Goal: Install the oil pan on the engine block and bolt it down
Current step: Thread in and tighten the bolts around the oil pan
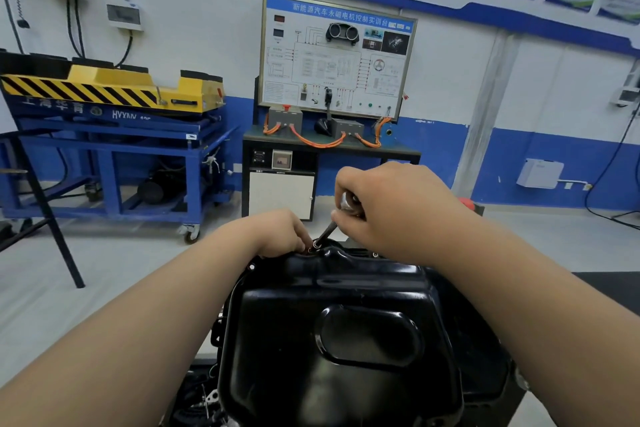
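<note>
A glossy black oil pan (332, 333) lies upside down on the engine block (207, 392) right in front of me. My right hand (391, 208) grips the metal head of a ratchet wrench (348, 206), whose dark extension slants down to a bolt (316, 245) on the pan's far flange. Beside that bolt, my left hand (280, 234) rests on the flange, its fingertips curled close to the socket end. Whether those fingers pinch the socket or the bolt is hidden.
A blue wheeled stand carrying a yellow and black striped unit (110, 90) is at the far left. A training board on a dark cabinet (332, 59) stands straight ahead by the wall. A black metal leg (59, 236) slants at the left.
</note>
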Demonstrator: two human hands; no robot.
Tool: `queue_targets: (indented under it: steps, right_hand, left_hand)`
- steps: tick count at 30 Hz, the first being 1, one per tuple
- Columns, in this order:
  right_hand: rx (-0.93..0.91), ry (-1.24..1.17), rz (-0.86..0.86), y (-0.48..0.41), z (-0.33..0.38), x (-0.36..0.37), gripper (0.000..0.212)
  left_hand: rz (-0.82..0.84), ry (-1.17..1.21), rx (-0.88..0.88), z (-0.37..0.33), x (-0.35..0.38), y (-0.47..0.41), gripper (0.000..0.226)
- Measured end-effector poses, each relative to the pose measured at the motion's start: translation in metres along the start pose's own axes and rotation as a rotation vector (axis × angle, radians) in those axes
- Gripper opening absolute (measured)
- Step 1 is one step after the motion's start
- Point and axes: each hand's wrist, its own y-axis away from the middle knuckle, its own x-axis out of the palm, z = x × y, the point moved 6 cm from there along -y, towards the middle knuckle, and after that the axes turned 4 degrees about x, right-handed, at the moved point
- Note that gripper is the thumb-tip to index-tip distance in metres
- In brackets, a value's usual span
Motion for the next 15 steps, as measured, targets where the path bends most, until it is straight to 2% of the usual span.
queue_targets:
  steps: [3, 7, 9, 12, 15]
  right_hand:
    - [-0.029, 0.051, 0.019, -0.002, 0.009, 0.003, 0.023]
    - [-0.009, 0.099, -0.017, -0.003, 0.017, 0.002, 0.032]
    - [0.032, 0.131, -0.054, -0.002, 0.021, -0.001, 0.036]
    - [0.109, 0.127, -0.054, -0.004, 0.025, -0.001, 0.04]
    - [0.183, 0.121, -0.016, -0.009, 0.025, -0.001, 0.045]
  left_hand:
    - [-0.023, 0.006, 0.002, -0.001, -0.001, 0.001, 0.018]
    - [-0.103, -0.039, 0.036, -0.009, -0.007, 0.01, 0.033]
    - [-0.227, -0.024, 0.113, -0.018, -0.017, 0.025, 0.034]
    - [-0.45, 0.127, 0.302, -0.035, -0.028, 0.064, 0.019]
    - [-0.59, 0.226, 0.427, -0.048, -0.026, 0.092, 0.011]
